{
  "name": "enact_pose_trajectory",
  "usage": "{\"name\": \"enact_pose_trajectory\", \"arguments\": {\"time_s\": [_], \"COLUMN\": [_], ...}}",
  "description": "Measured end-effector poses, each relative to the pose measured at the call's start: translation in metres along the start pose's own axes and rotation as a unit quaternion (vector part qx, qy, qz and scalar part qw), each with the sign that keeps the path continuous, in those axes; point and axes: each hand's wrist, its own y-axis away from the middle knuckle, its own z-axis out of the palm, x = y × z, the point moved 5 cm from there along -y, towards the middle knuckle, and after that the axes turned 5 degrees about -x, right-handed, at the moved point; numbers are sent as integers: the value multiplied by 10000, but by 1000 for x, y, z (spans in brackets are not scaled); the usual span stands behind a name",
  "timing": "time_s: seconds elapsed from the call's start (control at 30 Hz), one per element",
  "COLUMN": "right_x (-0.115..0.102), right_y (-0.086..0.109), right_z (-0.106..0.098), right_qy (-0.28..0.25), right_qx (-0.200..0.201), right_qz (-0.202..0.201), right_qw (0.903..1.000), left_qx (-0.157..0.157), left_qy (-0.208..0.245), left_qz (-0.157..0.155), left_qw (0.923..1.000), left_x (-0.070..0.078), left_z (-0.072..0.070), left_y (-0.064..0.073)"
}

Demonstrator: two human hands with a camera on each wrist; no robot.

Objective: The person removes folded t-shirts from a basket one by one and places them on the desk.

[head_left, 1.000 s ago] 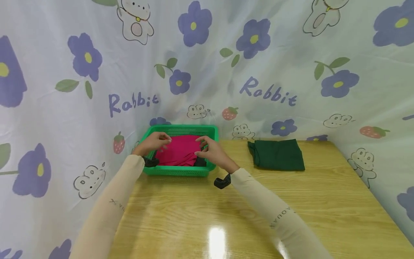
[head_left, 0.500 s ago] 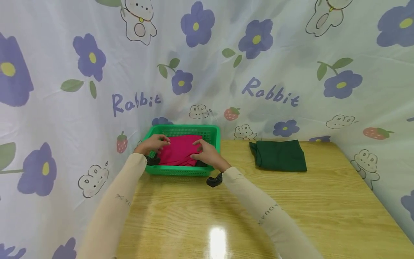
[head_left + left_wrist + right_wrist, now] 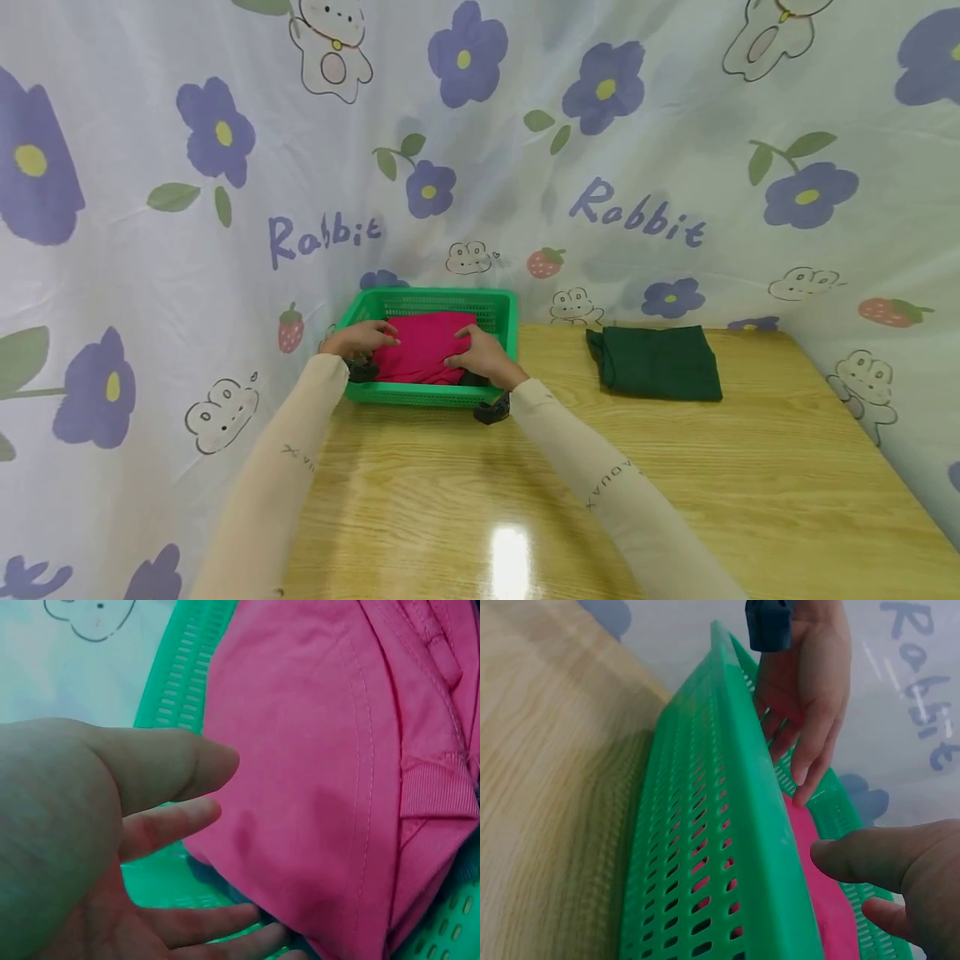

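A folded pink garment (image 3: 426,343) with stitched seams and a ribbed band lies in a green perforated plastic basket (image 3: 420,392). Some dark cloth (image 3: 225,879) shows beneath it. My left hand (image 3: 362,337) reaches over the basket's left side, fingers apart and slightly bent, at the garment's left edge. At the right edge is my right hand (image 3: 482,357), its thumb and fingers spread. Neither hand grips the cloth; whether the fingertips touch it I cannot tell. In the right wrist view, my right hand (image 3: 922,877) is partly cut off by the frame.
A folded dark green garment (image 3: 660,362) lies on the wooden table (image 3: 600,467), right of the basket. Behind and to the left hangs a white curtain (image 3: 495,208) with flowers and rabbits, close to the basket. Both wrists wear black camera mounts.
Both hands have lowered slightly into the basket toward the pink garment's sides, the right one shifting a little left relative to the basket. The view has swung slightly left. The garments have not moved.
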Motion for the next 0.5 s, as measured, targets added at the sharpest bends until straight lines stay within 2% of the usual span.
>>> {"name": "enact_pose_trajectory", "arguments": {"time_s": [0.17,0.5], "right_x": [3,9], "right_y": [-5,-11], "right_z": [2,5], "right_qy": [-213,-614], "right_qx": [-63,-134], "right_qz": [123,192], "right_qw": [9997,9978], "left_qx": [-95,-93], "left_qy": [71,216], "left_qz": [-143,-169], "left_qw": [9998,9996], "left_x": [-3,-14], "left_z": [0,-3], "left_y": [1,1]}}
